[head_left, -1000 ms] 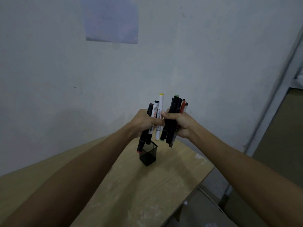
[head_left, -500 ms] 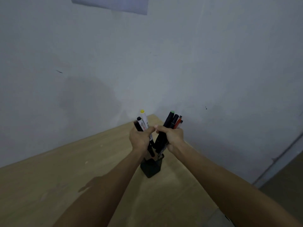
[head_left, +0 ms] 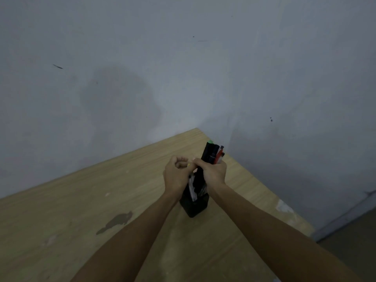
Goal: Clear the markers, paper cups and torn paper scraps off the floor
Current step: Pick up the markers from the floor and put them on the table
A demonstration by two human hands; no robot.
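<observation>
Counter [head_left: 81, 210]: light wood, set in a wall corner, a dark stain [head_left: 115, 221] on its left half. The view has tilted down since 0.5 s ago; the sheet on the wall has gone out of frame.

Left hand [head_left: 176, 175]: clenched round white and black markers [head_left: 191, 189], whose lower ends sit inside the holder. A yellow tip shows just at the knuckles. Half a second ago these markers stood well above the fist, yellow cap clear of it; now the hand has come down and only that tip peeks out. One second ago the same markers hung above the holder, not in it.

Holder [head_left: 195, 206]: black, upright on the counter below both hands, partly hidden by the wrists. Its place on the counter matches the earlier frames.

Right hand [head_left: 214, 173]: grasping a bundle [head_left: 211, 154] of dark pens with a green cap and a red one at the top, touching the left hand at the knuckles. The bundle stands nearly upright over the holder, lower than before; whether its lower ends have entered the holder I cannot tell, as the hand covers them.
</observation>
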